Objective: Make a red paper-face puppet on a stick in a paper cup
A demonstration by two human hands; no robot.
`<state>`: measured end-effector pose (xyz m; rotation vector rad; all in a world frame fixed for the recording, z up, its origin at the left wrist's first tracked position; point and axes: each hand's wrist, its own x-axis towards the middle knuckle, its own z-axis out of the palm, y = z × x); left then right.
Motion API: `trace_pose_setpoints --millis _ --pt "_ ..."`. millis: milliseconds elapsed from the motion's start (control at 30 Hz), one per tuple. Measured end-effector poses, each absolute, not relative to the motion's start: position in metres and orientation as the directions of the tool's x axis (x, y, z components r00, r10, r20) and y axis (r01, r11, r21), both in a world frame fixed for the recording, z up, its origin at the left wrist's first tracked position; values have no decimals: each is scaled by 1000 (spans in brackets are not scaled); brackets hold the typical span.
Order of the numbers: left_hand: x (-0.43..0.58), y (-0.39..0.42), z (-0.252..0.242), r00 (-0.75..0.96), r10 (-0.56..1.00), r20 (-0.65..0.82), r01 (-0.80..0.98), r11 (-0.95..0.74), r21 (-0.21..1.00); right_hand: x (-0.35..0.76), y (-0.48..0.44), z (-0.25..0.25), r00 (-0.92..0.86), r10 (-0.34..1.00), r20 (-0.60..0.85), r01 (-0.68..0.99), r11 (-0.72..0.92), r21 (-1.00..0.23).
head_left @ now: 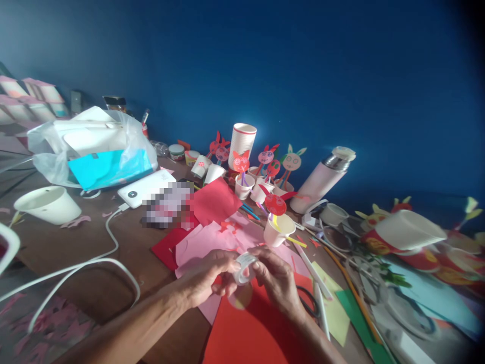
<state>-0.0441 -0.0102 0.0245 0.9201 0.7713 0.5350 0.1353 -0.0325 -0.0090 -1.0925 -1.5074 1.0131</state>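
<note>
Between my two hands is a small roll of clear tape [244,268], held up over the papers. My left hand [212,275] pinches its left side with thumb and fingers. On the opposite side, my right hand [275,275] grips the roll, thumb in front. Below them lies a red sheet of paper [238,333] with a small pale round piece [241,297] on it. Pink paper [193,247] spreads behind the hands. Just beyond stands a paper cup [279,232] with a red animal face [275,204] on a straw.
More cups with paper animal faces [291,161] stand before a cup stack [242,144]. A pink thermos [320,184] leans behind. At left are a plastic bag [94,146], a white power bank [147,188] with its cable [113,237], and a paper cup [48,205]. Pencils and paper clutter the right.
</note>
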Motion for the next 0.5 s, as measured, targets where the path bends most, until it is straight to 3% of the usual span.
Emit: trace_pose_setpoints --millis 500 --pt "-44 -11 26 631 680 -372 -92 542 836 131 -31 -3 -102 976 193 28 197 -980"
